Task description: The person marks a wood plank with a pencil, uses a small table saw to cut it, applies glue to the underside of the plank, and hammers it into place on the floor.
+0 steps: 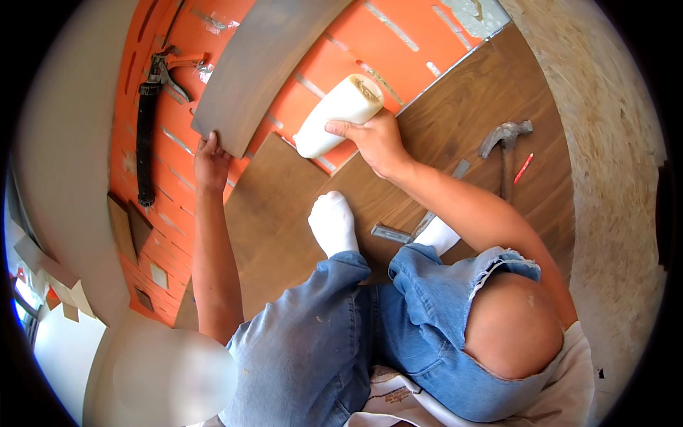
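My left hand [211, 162] pinches the near corner of a grey-faced floor plank [260, 67], which slants up and away over the orange slotted underlay [388, 46]. In my right hand [380, 142] is a thick white block [334, 117] with rounded sides and a scuffed brownish end, the thumb lying along it. This block is held above the stepped edge of the brown wood flooring [284, 185], beside a strip of bare underlay. My white-socked foot [333, 222] rests on the boards between my arms.
A black caulking gun [147, 128] lies on the underlay at the left. On the right boards are a hammer [506, 142], a red pencil [523, 168] and a metal square [391, 233], partly hidden. Rough strand board [605, 142] borders the right; wood offcuts [128, 228] lie left.
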### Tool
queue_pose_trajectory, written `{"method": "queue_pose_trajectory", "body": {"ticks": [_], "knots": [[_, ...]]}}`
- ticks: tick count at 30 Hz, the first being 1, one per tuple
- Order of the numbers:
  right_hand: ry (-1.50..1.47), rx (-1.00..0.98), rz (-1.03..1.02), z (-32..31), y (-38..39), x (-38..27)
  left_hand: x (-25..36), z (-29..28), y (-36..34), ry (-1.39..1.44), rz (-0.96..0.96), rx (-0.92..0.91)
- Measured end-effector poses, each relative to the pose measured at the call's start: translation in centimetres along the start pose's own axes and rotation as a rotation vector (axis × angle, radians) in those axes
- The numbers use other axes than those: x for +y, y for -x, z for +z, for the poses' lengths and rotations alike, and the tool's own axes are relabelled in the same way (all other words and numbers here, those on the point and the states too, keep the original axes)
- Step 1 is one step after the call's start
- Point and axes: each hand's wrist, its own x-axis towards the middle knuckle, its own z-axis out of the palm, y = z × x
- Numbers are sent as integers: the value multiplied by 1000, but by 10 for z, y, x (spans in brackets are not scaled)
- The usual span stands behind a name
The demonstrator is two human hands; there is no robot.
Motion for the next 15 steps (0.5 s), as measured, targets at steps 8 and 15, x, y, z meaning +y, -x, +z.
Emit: {"method": "queue_pose_trajectory", "body": {"ticks": [8, 15], "knots": [[16, -11, 73, -25, 24, -45, 0, -4, -4, 35, 23, -31], [-550, 432, 37, -154, 60, -115, -13, -11, -3, 99, 68, -45]]}}
